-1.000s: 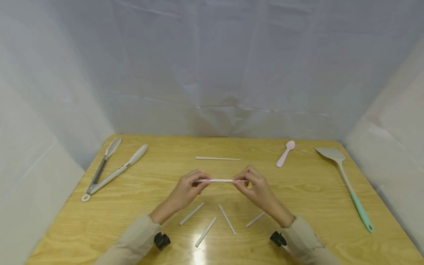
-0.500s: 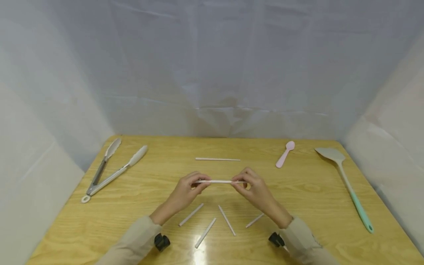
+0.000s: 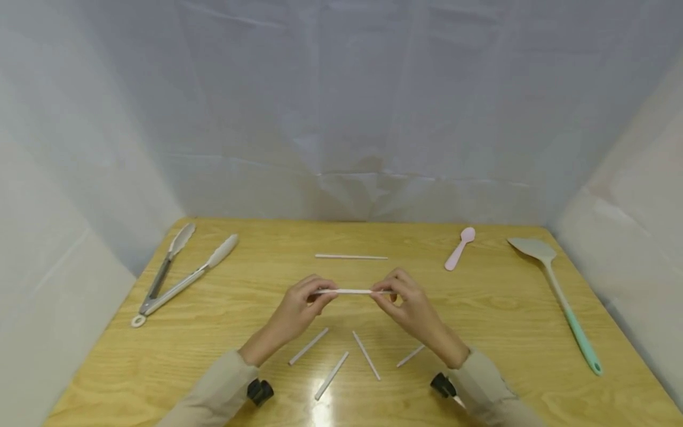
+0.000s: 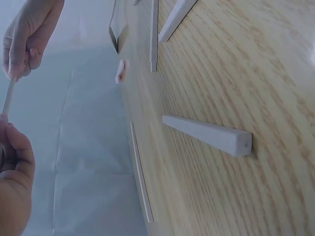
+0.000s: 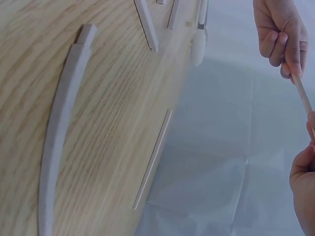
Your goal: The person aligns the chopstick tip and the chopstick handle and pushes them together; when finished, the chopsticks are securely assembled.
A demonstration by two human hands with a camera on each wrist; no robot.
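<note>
In the head view, a thin white chopstick (image 3: 354,291) lies level above the table, held at both ends. My left hand (image 3: 301,302) pinches its left part between thumb and fingers. The right part is pinched by my right hand (image 3: 411,301). The fingers hide the chopstick's ends, and I cannot tell whether it is one piece or joined sections. Below the hands lie several short chopstick sections (image 3: 331,375). One tapered section (image 4: 206,133) shows large in the left wrist view. Another section (image 5: 64,108), in the right wrist view, has a narrower stub at its end.
A full-length white chopstick (image 3: 351,257) lies beyond the hands. Opened tongs (image 3: 176,279) rest at the left of the wooden table (image 3: 256,249). At the right are a pink spoon (image 3: 459,249) and a green-handled spatula (image 3: 560,290). Pale sheeting (image 3: 341,118) walls the back and sides.
Both hands keep their pinch on the chopstick and have drifted very slightly left. Things on the table have stayed where they were.
</note>
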